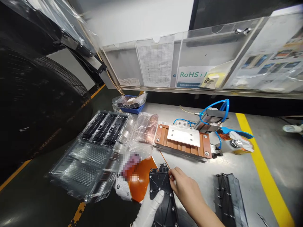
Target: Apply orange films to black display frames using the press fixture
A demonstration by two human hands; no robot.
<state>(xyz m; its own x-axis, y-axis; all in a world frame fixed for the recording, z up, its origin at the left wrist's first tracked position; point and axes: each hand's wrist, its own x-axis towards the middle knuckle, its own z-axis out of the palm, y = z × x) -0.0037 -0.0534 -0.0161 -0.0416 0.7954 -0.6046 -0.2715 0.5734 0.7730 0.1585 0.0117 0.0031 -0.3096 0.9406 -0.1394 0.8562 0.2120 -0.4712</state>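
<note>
My left hand (pixel 149 206), in a white glove, grips a long black plastic housing (pixel 162 183) with ribs and small round bosses along its edges. Its thumb lies across the housing's face. My right hand (pixel 183 186) is bare, with thumb and fingers pinched together at the housing's upper right edge. What sits between those fingertips is too small to tell. A thin orange strip (pixel 164 159) on the table runs up to near them. Behind the housing lies an orange film sheet (pixel 141 179), partly over a printed white paper (pixel 123 190).
A clear plastic tray (pixel 78 189) at left holds several black housings (pixel 104 127). A clamping fixture (pixel 183 138) with blue hoses stands centrally, beside a dispenser bottle (pixel 233 145). Another black housing (pixel 227 198) and tweezers (pixel 262 219) lie at right. A blue bin (pixel 133 109) stands behind.
</note>
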